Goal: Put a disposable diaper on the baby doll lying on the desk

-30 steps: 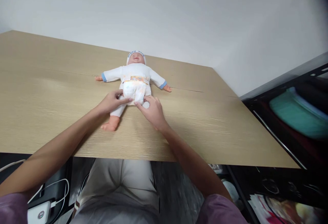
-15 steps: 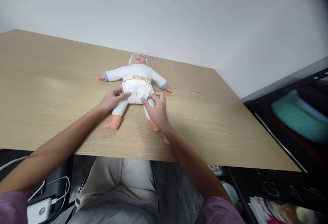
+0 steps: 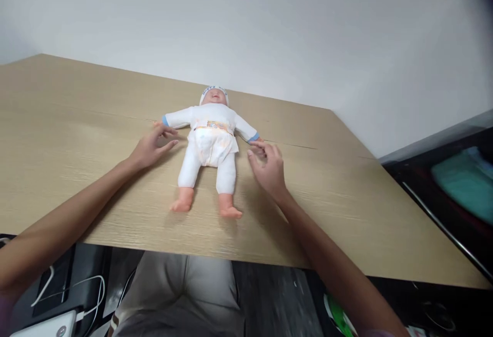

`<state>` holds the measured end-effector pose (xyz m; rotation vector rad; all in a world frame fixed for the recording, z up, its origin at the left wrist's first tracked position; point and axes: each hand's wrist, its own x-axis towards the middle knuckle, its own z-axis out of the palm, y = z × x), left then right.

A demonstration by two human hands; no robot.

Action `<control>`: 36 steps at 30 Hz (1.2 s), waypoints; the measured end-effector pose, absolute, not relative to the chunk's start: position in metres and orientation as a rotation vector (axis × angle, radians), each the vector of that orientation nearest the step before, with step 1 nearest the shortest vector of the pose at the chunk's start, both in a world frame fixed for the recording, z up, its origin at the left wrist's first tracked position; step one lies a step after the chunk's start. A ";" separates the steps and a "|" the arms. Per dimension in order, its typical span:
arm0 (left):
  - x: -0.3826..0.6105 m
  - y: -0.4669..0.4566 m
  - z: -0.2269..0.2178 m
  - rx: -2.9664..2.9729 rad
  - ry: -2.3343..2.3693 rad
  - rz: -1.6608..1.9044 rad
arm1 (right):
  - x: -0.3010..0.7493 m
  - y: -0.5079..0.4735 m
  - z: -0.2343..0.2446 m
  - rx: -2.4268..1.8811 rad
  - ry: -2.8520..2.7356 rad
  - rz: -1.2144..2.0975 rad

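Note:
A baby doll point(image 3: 188, 167) in a white suit with blue cuffs and a printed cap lies on its back, head toward the wall, arms spread. Around its hips is a white diaper point(image 3: 211, 144) with an orange printed waistband; a side flap sticks out at the right hip. My left hand point(image 3: 152, 147) is beside the doll at the left, just below its arm, fingers apart and holding nothing. On the other side, my right hand point(image 3: 267, 165) hovers near the doll's cuff, its fingers curved and parted with nothing between them. Whether its fingertips touch the doll's hand I cannot tell.
The doll lies on a wooden table point(image 3: 96, 172) with a seam across it, against a pale wall point(image 3: 231, 23). Dark shelving with a teal item point(image 3: 462, 178) stands at the right. Below the front edge are a white power bank point(image 3: 50, 325) and its cable.
Both hands have let go of the diaper's sides and moved apart, left hand leftward, right hand rightward. The doll's legs now show in full. The camera view has shifted slightly.

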<state>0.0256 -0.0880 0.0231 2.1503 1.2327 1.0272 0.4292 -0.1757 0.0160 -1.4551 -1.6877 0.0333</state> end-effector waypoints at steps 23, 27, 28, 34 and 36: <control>0.091 -0.098 0.083 2.092 1.813 0.768 | 0.392 -0.092 0.052 -1.488 -1.522 0.271; 0.073 -0.216 0.102 2.018 1.687 0.887 | 0.416 -0.168 0.096 -1.301 -1.678 0.426; 0.067 -0.248 0.098 2.044 1.658 0.915 | 0.423 -0.191 0.104 -1.281 -1.727 0.424; 0.025 -0.438 0.017 2.246 1.487 0.916 | 0.441 -0.340 0.097 -1.215 -2.032 0.589; 0.013 -0.491 -0.013 2.188 1.482 0.857 | 0.435 -0.382 0.082 -1.235 -2.099 0.728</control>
